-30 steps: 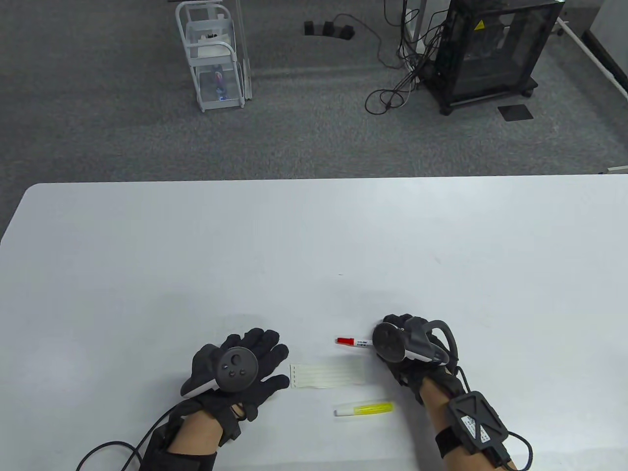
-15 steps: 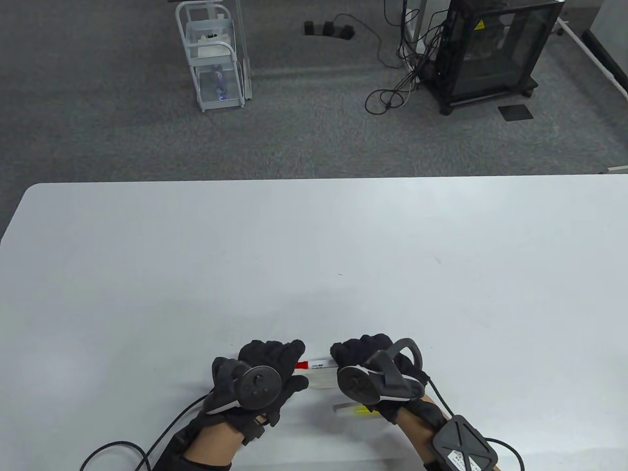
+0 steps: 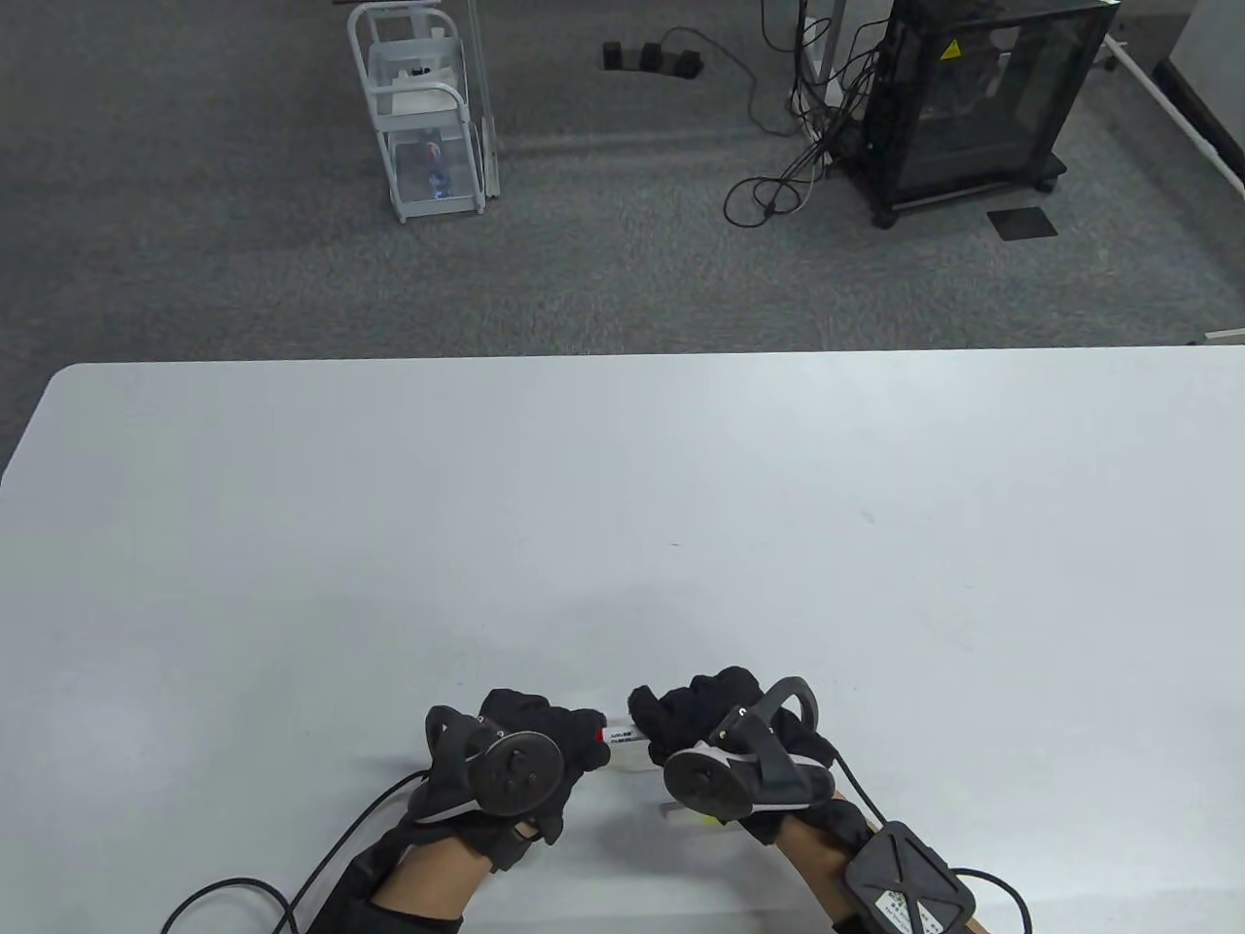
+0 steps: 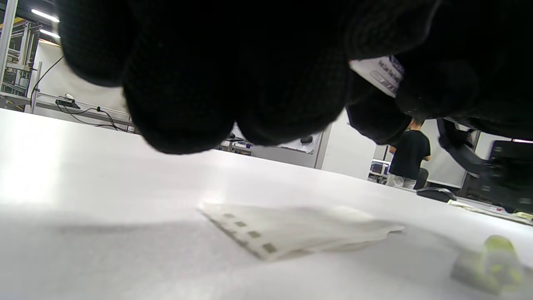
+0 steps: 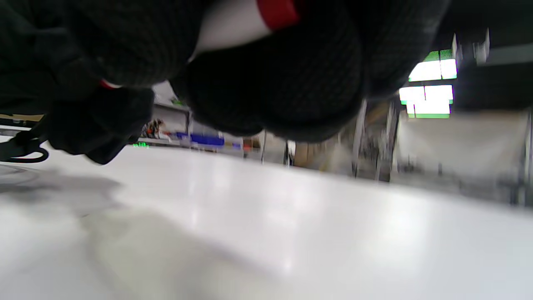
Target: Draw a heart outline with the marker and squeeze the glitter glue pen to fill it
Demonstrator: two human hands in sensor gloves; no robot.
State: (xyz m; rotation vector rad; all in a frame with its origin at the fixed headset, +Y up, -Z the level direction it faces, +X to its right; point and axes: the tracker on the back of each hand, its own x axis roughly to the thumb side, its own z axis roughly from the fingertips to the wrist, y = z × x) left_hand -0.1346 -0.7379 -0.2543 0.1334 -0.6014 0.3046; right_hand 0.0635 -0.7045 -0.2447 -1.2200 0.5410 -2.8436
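Observation:
Both hands hold the white marker (image 3: 623,735) level, a little above the table (image 3: 622,486). My left hand (image 3: 545,744) curls round its red-capped end, which is mostly hidden in the glove. My right hand (image 3: 695,715) grips the barrel from the other side. The labelled barrel (image 4: 378,73) shows between the fingers in the left wrist view, and the marker's white body with a red band (image 5: 233,23) shows in the right wrist view. The lined paper slip (image 4: 291,231) lies flat under the hands. The yellow glitter glue pen (image 4: 489,262) lies on the table beneath my right hand.
Glove cables trail off the table's near edge (image 3: 321,856). Beyond the far edge stand a white wire cart (image 3: 423,117) and a black cabinet (image 3: 973,97) on the carpet. A person (image 4: 408,154) stands far off in the left wrist view.
My right hand picked the marker up and carried it left and nearer. My left hand came off the table and closed on the capped end. Both hands now sit slightly nearer me.

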